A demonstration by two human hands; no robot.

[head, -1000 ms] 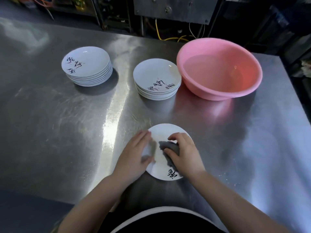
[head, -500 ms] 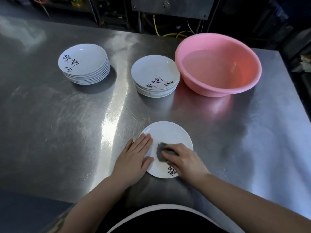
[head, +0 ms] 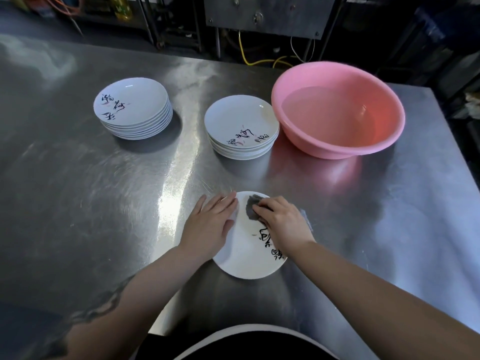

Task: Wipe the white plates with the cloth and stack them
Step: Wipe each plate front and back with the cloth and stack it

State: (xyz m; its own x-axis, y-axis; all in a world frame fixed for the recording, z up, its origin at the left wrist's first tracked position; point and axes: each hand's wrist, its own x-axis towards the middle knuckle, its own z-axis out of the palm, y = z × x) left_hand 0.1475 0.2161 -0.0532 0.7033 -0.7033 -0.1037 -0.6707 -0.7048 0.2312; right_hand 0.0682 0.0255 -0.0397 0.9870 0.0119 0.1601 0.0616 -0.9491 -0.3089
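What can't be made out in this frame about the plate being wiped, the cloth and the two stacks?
- Head view: most of the cloth is hidden under the right hand; its full shape is unclear.
- The single plate: its left rim lies under the left hand; wet or dry cannot be told.
- Left stack and middle stack: exact plate counts, edges too fine.
- Pink basin: how deep the water is.

On the surface [head: 78,190], 1 plate [head: 244,261] lies nearest the person, a cloth [head: 252,210] on its far part. Behind it stand 2 stacks [head: 133,107], the right stack [head: 241,126] just beside a basin [head: 337,149] at far right holding water [head: 330,113].
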